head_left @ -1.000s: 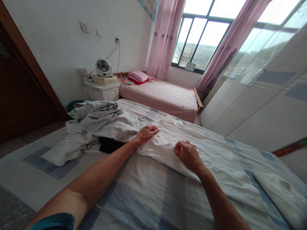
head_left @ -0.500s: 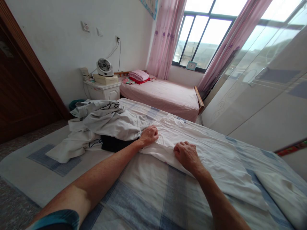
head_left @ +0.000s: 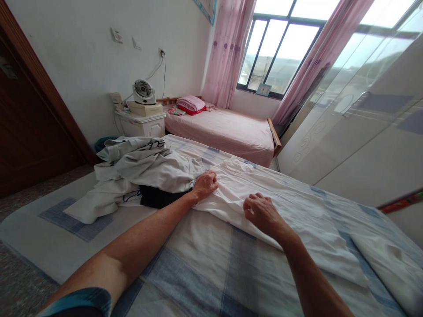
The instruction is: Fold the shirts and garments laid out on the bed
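A white garment (head_left: 291, 211) lies spread lengthwise on the bed, its surface lightly creased; I cannot tell its exact kind. My left hand (head_left: 205, 185) is closed on the left end of this white cloth, beside a heap of clothes. My right hand (head_left: 262, 213) is over the near edge of the garment, fingers curled in and thumb close to them, seemingly pinching the cloth; the fingertips are partly hidden. Left of my hands is the crumpled heap of light grey clothes (head_left: 142, 163), with a black piece of cloth (head_left: 161, 198) showing under it.
The bed has a blue and white checked cover (head_left: 198, 246). Another white cloth (head_left: 386, 259) lies at the right. Beyond stand a pink-covered bed (head_left: 224, 127) and a white bedside cabinet (head_left: 145, 125) bearing a fan (head_left: 144, 90). A glossy wardrobe (head_left: 357, 127) stands at right.
My right hand has shifted slightly to the right and turned a little over the white garment. My left hand stays almost where it was.
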Available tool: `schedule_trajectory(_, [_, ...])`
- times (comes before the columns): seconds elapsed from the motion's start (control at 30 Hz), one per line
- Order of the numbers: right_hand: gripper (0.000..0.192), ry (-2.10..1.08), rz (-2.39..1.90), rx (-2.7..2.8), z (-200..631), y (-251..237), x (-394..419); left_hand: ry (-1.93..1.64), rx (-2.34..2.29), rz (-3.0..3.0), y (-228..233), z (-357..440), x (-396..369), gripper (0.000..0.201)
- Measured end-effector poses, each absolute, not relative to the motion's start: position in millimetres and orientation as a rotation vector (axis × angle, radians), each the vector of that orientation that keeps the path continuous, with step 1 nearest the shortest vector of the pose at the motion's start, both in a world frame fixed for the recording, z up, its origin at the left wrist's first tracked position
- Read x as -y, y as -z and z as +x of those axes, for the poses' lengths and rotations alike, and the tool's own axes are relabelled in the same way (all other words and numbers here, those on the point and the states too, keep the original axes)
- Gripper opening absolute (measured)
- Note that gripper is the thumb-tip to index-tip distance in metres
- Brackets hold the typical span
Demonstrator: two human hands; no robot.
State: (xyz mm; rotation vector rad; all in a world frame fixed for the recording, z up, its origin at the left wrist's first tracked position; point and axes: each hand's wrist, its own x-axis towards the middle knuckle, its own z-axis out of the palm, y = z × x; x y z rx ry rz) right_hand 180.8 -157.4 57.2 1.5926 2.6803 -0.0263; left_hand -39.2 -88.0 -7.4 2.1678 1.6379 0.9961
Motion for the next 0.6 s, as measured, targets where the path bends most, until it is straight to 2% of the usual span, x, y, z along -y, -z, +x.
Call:
schedule_trajectory(0.2, [0.014, 0.316, 1.545, -2.629, 194.4, -69.1, 158.7, -0.957, -1.650, 2.202, 2.3, -38.8, 92.8, 0.009])
schedule_trajectory(0.33, [0.018, 0.205, 1.663, -2.772, 206.2, -72.4, 152.3, -1.000, -1.661, 2.245, -7.6, -33.4, 97.7, 0.015])
schedule_trajectory(0.43, [0.022, 0.089, 1.760, -2.796, 214.3, -72.1, 147.1, -1.034, -1.488, 2.373, -13.2, -24.8, 101.1, 0.024])
schedule_trajectory(0.6, [0.020, 0.123, 1.783, -2.699, 216.6, -59.5, 141.2, -0.835, -1.188, 2.550, -3.2, -16.2, 104.6, 0.027])
